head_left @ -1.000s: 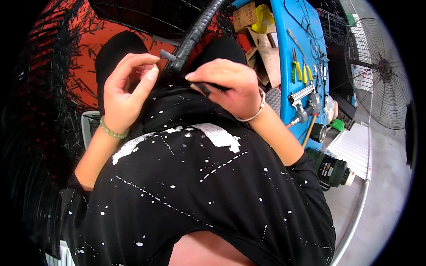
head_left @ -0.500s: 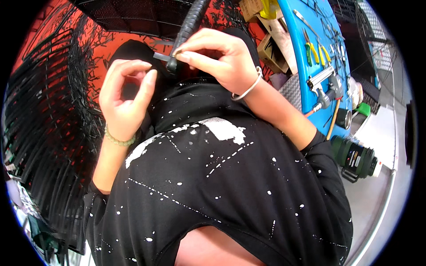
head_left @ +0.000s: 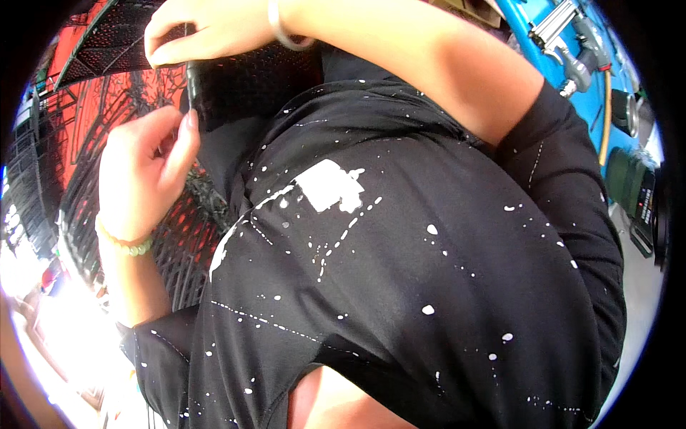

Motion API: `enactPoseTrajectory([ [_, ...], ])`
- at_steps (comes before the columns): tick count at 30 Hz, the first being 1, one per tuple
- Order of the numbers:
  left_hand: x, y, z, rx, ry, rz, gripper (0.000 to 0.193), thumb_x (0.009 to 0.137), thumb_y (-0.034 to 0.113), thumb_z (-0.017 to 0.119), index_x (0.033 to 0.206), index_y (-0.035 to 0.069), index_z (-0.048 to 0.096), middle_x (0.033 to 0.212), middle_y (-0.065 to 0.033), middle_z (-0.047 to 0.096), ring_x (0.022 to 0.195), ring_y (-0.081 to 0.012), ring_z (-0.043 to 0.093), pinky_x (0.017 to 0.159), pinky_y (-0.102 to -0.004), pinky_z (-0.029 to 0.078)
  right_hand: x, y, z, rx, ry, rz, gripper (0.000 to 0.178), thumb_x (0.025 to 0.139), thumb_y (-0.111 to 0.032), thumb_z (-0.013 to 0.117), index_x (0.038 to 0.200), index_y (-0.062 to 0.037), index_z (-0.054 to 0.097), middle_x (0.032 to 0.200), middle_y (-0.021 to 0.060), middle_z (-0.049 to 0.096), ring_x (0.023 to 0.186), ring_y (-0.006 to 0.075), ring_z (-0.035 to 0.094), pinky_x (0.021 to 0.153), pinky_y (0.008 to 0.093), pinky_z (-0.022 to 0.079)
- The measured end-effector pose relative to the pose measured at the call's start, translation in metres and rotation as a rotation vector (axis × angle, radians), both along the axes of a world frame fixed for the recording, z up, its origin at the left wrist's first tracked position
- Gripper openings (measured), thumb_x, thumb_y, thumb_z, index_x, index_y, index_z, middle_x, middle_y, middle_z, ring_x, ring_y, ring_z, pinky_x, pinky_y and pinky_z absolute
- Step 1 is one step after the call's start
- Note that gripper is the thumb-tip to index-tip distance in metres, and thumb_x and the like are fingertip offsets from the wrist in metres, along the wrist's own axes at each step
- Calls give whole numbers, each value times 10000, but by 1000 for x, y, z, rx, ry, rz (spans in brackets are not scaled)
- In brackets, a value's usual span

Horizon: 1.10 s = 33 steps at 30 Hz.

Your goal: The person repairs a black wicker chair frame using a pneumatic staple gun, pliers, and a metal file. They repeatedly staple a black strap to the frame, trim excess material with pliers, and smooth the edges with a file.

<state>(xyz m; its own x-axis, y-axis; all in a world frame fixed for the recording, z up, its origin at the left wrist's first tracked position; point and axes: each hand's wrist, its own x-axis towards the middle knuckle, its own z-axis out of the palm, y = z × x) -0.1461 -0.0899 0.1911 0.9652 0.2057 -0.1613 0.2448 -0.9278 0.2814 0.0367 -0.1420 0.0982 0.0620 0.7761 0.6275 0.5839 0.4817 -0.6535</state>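
My left hand (head_left: 139, 164), with a beaded bracelet at the wrist, is at the left. Its thumb and forefinger close on the lower end of a thin black strip (head_left: 190, 89). My right hand (head_left: 207, 32) reaches across to the upper left, fingers bent and pressed together at the strip's upper part. Between the two hands the strip runs nearly upright. Behind it lies dark woven mesh (head_left: 257, 79), close to my legs. Another part of black woven basketwork (head_left: 114, 39) is at the upper left. The fingertips of my right hand are partly hidden.
A bundle of black strips (head_left: 171, 250) lies left of my body over a red surface (head_left: 118, 107). On the right, a blue table (head_left: 532, 68) bears a metal-and-grey tool (head_left: 572, 43). Beyond its near end is a dark green cylindrical object (head_left: 632, 186).
Both hands have moved left, the right one also up and farther across. The view has shifted, and the wrapped black handle is out of sight. My left fingers have closed on the strip.
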Motion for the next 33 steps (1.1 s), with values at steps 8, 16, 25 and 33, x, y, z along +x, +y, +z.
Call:
enactPoseTrajectory([
  [8, 11, -10, -1, 76, 343, -20, 479, 912, 310, 623, 559, 5, 512, 496, -184, 447, 446, -361, 467, 455, -402, 366, -20, 2, 20, -462, -597, -118, 459, 934, -461, 410, 1005, -128, 719, 1002, 56, 709, 980, 214, 656, 874, 388, 435],
  [16, 25, -12, 7, -228, 551, 289, 518, 972, 312, 535, 542, 23, 547, 430, -48, 483, 383, -169, 469, 427, -306, 373, -24, -11, 23, -365, -715, -84, 299, 861, -323, 504, 957, -152, 729, 972, 46, 715, 929, 180, 659, 903, 396, 394],
  [25, 6, -3, 9, -468, 546, 546, 517, 994, 323, 494, 549, 62, 530, 454, 43, 447, 391, -37, 381, 403, -223, 298, -36, -4, 8, -270, -657, -169, 258, 841, -326, 508, 729, -181, 689, 738, -3, 675, 704, 150, 618, 724, 345, 382],
  [33, 3, 17, 11, -642, 552, 594, 513, 996, 326, 500, 552, 70, 508, 452, 48, 434, 378, -29, 364, 375, -208, 260, -31, -7, 18, -308, -638, -139, 211, 856, -295, 539, 796, -166, 695, 789, -2, 673, 771, 178, 631, 770, 364, 399],
])
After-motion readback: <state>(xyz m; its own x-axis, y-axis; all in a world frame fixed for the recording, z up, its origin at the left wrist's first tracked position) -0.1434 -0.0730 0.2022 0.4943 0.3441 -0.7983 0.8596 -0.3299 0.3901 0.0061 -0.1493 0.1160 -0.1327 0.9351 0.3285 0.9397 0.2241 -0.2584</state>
